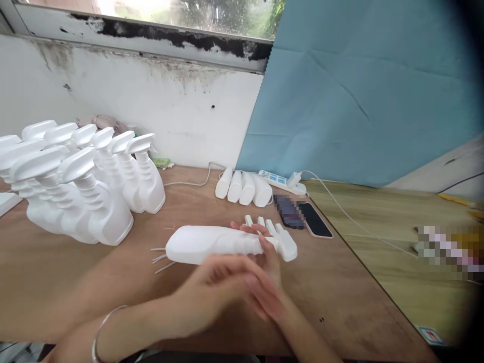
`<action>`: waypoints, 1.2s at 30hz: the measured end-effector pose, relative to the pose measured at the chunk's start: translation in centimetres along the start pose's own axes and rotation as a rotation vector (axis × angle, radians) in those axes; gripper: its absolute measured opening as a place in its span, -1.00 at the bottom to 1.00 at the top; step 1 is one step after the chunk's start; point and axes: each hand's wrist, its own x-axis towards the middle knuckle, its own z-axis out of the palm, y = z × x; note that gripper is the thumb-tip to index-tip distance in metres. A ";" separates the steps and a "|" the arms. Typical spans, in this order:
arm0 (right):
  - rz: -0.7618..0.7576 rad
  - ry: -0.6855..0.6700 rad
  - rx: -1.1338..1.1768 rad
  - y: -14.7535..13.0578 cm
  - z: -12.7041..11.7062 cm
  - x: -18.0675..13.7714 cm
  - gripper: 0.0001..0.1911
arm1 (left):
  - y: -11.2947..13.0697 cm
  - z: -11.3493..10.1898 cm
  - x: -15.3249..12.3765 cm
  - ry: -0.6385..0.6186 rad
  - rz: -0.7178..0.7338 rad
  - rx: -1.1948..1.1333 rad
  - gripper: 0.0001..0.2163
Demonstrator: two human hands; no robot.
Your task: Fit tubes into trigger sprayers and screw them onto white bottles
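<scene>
A white plastic spray bottle (204,243) lies on its side above the table, its base pointing left. My right hand (269,254) is closed around its neck end. In front of the bottle my left hand (230,285), with a bracelet on the wrist, crosses over my right wrist; motion smears its fingers, and I cannot make out anything in them. Several white trigger spray heads (288,243) lie just past my right hand, partly hidden by it. Thin dip tubes (161,258) stick out beyond the bottle's base.
Spray bottles with heads fitted (149,179) stand in rows at the left. Several white bottles (247,189) lie near the wall. A power strip (282,181), a dark phone (289,212) and a pink-edged phone (316,220) sit by the table's right edge. A white cable (189,183) runs along the back.
</scene>
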 end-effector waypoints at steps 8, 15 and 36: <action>0.015 0.008 0.111 -0.1 -0.4 0.5 -0.88 | 0.8 -5.0 -0.2 0.386 -0.034 -0.301 -0.77; 0.086 0.074 0.206 -0.6 -0.8 0.6 -0.83 | -1.7 -7.1 -1.4 0.582 0.396 0.634 -0.77; 0.149 0.256 0.343 -1.5 -0.5 0.0 -0.84 | -4.8 -9.0 -3.2 0.590 -0.083 -0.073 -0.55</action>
